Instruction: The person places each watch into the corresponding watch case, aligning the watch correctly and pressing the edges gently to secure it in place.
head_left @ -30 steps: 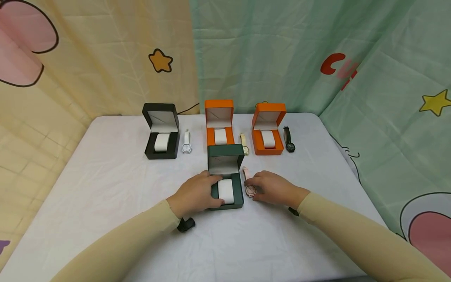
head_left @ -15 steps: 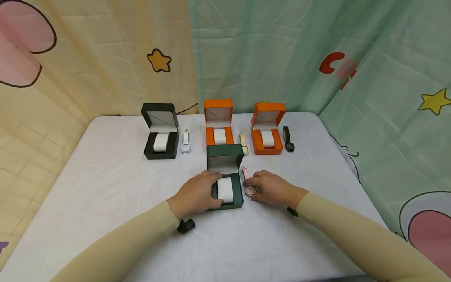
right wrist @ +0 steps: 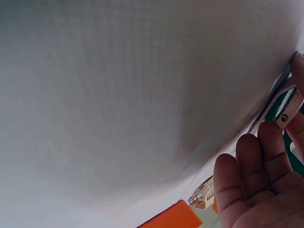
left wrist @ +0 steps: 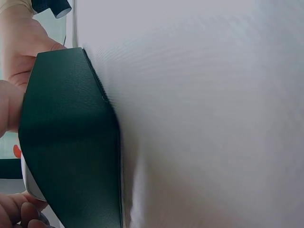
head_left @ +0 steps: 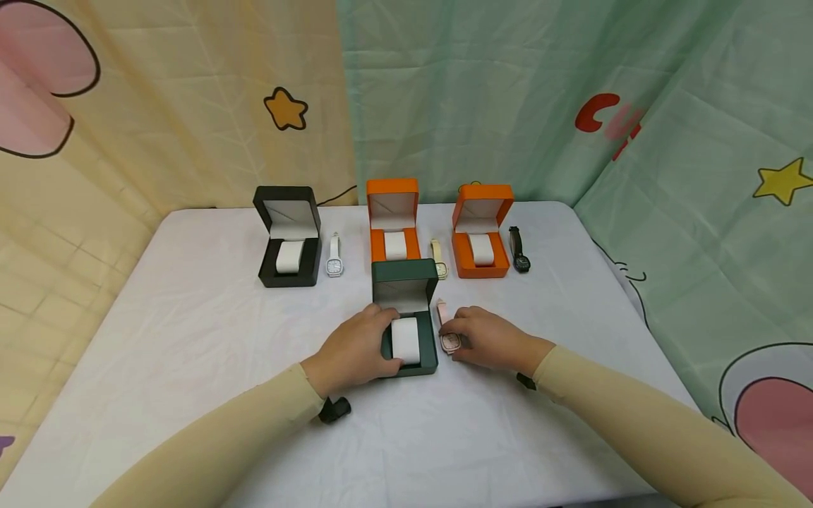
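The green watch box (head_left: 428, 346) stands with its lid up in the middle of the table. My left hand (head_left: 356, 353) reaches over its left side and pinches the white watch cushion (head_left: 406, 341) inside, thumb at the near end and fingers at the far end. In the left wrist view the box wall (left wrist: 71, 118) hides most of the cushion. Just right of the box, my right hand (head_left: 492, 339) holds a pink wristwatch (head_left: 450, 343) by its case, strap pointing away. In the right wrist view the fingers (right wrist: 251, 166) partly cover this watch (right wrist: 287, 107).
Behind stand a black watch box (head_left: 305, 275) and two orange ones, one at the middle (head_left: 378, 247) and one at right (head_left: 466, 268), all lids up. Beside them lie a white watch (head_left: 334, 264), a gold watch (head_left: 440, 268) and a black watch (head_left: 521, 261).
The white cushion has risen very slightly in the green box with my left hand on it. My right hand and the pink watch have hardly moved.
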Tool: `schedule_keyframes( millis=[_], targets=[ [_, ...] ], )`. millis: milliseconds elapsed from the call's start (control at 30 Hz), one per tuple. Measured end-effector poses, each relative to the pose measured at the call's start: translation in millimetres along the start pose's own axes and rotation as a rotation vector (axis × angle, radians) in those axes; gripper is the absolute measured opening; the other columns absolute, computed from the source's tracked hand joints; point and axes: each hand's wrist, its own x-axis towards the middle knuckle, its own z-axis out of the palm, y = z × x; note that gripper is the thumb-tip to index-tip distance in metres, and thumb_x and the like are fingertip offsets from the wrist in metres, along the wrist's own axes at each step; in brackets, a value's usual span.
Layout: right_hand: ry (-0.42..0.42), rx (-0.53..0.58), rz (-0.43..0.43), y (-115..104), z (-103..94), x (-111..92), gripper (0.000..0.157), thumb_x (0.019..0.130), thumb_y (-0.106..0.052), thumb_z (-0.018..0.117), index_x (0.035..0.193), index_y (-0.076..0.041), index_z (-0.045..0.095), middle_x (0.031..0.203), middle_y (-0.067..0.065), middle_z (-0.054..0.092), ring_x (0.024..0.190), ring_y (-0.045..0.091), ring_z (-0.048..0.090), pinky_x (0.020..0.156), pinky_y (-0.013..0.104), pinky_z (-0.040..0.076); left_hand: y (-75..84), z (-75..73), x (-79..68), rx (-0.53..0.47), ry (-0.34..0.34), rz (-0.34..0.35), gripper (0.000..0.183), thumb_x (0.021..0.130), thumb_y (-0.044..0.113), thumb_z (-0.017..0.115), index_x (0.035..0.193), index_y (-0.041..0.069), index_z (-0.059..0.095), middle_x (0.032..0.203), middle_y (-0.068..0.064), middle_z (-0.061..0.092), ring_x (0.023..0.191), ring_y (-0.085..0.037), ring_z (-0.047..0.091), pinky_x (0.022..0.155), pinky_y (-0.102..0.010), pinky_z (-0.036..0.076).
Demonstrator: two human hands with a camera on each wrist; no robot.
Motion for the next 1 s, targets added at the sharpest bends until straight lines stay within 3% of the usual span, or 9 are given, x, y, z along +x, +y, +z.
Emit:
schedule_keyframes(
  millis=[233,633,1000],
  targets=[
    [-0.018,0.008,-0.003,-0.1,-1.4,-0.2,0.040,0.090,-0.024,0.085,0.128,-0.019,0.074,0.096,-0.005,0.061,0.085,0.009,0.050,0.078,0.025,0.049,0.0,1.0,-0.1,0.003,0.024,0.011,0.076,0.079,0.036,0.090,0.142,0.006,0.059,0.117,-0.006,0.060,0.090,-0.015,0.054,0.083,-0.032,0.052],
    [-0.009,0.032,0.016,0.9,0.7,0.7,0.036,0.090,-0.022,0.084,0.124,-0.019,0.072,0.098,-0.004,0.061,0.088,0.009,0.052,0.078,0.024,0.051,-1.3,4.6,-3.8,-0.014,0.063,0.027,0.077,0.080,0.036,0.090,0.143,0.008,0.057,0.127,-0.007,0.057,0.100,-0.016,0.057,0.090,-0.034,0.055],
    [0.098,0.068,-0.019,2.7,-3.6,-6.8,0.033,0.089,-0.023,0.084,0.119,-0.020,0.072,0.095,-0.005,0.057,0.087,0.009,0.051,0.078,0.024,0.051,-3.6,6.6,-5.8,-0.043,0.077,0.066,0.076,0.083,0.033,0.089,0.144,0.006,0.053,0.130,-0.007,0.064,0.105,-0.018,0.060,0.097,-0.038,0.055]
  ],
)
